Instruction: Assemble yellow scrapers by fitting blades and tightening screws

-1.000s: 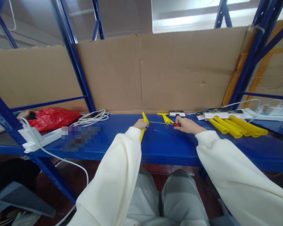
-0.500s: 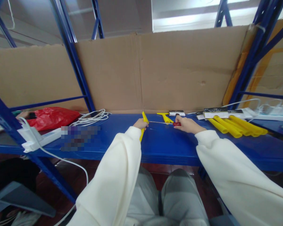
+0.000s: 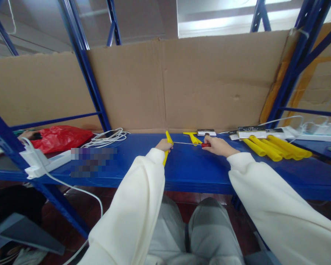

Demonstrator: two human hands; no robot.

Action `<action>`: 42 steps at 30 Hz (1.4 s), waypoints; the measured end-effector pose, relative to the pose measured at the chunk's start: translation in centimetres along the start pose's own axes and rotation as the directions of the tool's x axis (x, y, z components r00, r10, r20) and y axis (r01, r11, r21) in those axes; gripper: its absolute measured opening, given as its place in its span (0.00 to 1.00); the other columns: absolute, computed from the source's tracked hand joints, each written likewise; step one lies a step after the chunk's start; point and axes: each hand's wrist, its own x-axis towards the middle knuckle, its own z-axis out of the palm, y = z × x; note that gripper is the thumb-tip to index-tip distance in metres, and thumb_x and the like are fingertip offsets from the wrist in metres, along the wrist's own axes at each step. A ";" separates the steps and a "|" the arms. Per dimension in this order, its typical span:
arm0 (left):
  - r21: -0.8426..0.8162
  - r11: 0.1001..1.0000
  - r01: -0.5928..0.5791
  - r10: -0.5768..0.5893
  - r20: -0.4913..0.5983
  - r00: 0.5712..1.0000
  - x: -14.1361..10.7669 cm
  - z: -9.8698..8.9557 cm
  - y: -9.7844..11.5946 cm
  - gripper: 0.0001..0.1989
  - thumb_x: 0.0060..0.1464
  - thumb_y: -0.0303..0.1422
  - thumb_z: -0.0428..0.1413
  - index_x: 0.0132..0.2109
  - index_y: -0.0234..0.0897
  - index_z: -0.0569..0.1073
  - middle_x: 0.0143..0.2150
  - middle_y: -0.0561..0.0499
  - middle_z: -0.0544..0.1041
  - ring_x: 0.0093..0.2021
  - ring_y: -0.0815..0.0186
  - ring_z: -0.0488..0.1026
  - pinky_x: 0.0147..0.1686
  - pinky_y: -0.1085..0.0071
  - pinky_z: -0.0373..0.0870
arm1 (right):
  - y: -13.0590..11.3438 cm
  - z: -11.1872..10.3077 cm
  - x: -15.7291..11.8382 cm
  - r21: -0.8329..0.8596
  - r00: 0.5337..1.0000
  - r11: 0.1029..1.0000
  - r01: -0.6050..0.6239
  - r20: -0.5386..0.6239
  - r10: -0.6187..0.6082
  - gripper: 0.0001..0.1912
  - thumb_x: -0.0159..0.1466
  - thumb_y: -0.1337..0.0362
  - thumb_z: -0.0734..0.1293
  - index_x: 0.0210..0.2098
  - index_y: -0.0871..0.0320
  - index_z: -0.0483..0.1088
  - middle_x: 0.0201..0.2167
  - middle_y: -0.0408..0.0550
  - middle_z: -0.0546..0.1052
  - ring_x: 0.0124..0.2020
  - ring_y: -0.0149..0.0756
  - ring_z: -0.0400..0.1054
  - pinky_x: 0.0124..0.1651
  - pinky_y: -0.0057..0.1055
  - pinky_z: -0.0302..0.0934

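Note:
My left hand (image 3: 164, 145) is closed around a yellow plastic piece (image 3: 166, 158) that stands tilted above the blue bench. In my right hand (image 3: 219, 145) is a screwdriver (image 3: 206, 145) with a red handle, fingers wrapped round it. Its thin metal shaft points left and its tip meets the yellow piece beside my left fingers; the exact contact is too small to make out. Behind the shaft, another yellow part (image 3: 193, 138) lies on the bench, next to a small black-and-white box (image 3: 206, 133).
Several yellow tubes (image 3: 274, 150) lie at the right by white packets. A red plastic bag (image 3: 64, 138), coiled white cable (image 3: 110, 139) and power strip (image 3: 53, 162) are on the left. A cardboard panel (image 3: 209, 81) backs the blue bench (image 3: 198, 173) between blue posts.
Hardly anything differs. Both hands keep their hold on the yellow piece and the screwdriver, and the view has shifted very slightly.

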 end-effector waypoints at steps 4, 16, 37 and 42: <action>0.020 1.000 -0.005 0.005 -0.001 1.000 0.1 0.0 -0.1 0.07 0.52 0.18 0.52 0.32 0.31 0.73 0.14 0.59 0.63 0.14 0.73 0.60 0.20 0.76 0.60 | -0.1 -0.1 0.0 -0.001 0.999 1.000 -0.003 0.037 0.003 0.10 0.66 0.57 0.62 0.39 0.55 0.70 0.36 0.52 0.80 0.35 0.42 0.73 0.35 0.31 0.59; 0.039 0.999 -0.014 0.014 0.006 1.000 0.5 0.0 -0.4 0.07 0.52 0.18 0.52 0.31 0.31 0.73 0.13 0.59 0.63 0.14 0.73 0.60 0.21 0.76 0.61 | 0.0 0.1 0.1 0.029 0.999 0.999 0.013 0.029 -0.014 0.09 0.65 0.56 0.63 0.38 0.55 0.69 0.30 0.48 0.78 0.29 0.37 0.71 0.30 0.28 0.56; 0.029 0.999 -0.024 0.024 0.002 1.000 0.6 0.1 -0.4 0.10 0.52 0.18 0.52 0.26 0.34 0.69 0.13 0.59 0.61 0.14 0.72 0.60 0.21 0.76 0.60 | -0.8 -0.5 -0.1 0.102 0.993 0.995 -0.002 0.115 -0.009 0.09 0.65 0.58 0.64 0.40 0.56 0.71 0.36 0.51 0.80 0.34 0.39 0.73 0.33 0.29 0.59; 0.063 0.997 -0.038 0.037 0.019 0.999 0.3 0.0 -0.3 0.09 0.52 0.19 0.52 0.27 0.34 0.70 0.13 0.58 0.62 0.15 0.72 0.61 0.22 0.75 0.61 | -0.3 -0.1 -0.1 0.025 0.999 1.000 0.001 0.055 -0.003 0.09 0.64 0.60 0.66 0.42 0.56 0.69 0.33 0.49 0.79 0.30 0.38 0.72 0.30 0.28 0.57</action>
